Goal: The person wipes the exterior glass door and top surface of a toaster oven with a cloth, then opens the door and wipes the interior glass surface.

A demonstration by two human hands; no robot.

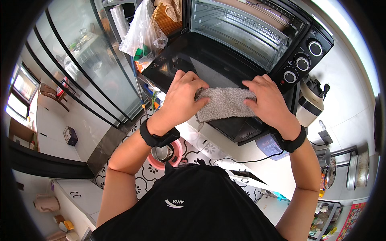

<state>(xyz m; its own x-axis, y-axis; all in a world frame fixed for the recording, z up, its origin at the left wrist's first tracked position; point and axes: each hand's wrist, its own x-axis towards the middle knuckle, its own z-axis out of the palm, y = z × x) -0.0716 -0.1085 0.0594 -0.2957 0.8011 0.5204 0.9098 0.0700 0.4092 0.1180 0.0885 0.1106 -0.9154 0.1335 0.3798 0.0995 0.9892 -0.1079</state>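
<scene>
A folded grey terry cloth [226, 104] is stretched between my two hands, over the lowered door of a black toaster oven. My left hand [185, 95] grips its left end with thumb and fingers. At its right end, my right hand [265, 98] pinches the cloth the same way. Beneath and behind the cloth lies the oven's open glass door [211, 57], with a pale smeared patch on its dark surface. The oven cavity [238, 30] with wire racks stands open beyond it. Three control knobs [302, 64] are on the oven's right panel.
A clear plastic bag [143, 33] hangs left of the oven. To the right stands a cream and black appliance [310, 99] with a plug. A black cord [256, 161] crosses the white counter. On the patterned floor sits a pink basin [178, 150] holding a metal pot.
</scene>
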